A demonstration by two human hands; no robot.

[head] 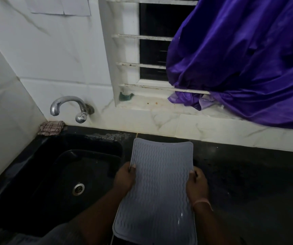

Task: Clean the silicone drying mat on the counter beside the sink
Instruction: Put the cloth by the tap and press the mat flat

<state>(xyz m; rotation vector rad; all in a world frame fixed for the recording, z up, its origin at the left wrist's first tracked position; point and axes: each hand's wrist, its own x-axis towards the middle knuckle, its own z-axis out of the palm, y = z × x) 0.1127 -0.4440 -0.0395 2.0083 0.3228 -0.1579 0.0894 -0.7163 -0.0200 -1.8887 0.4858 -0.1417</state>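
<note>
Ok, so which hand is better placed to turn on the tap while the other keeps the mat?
Probably the left. The left hand grips the mat on its sink side, and the tap is over there. The right hand would have to cross over the mat.

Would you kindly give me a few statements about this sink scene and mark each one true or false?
1. Both hands, left and right, grip the grey silicone mat. True.
2. Water runs from the tap. False: no water shows.
3. A checked cloth lies at the sink's back corner. True.
4. The curtain is green. False: it is purple.
</note>
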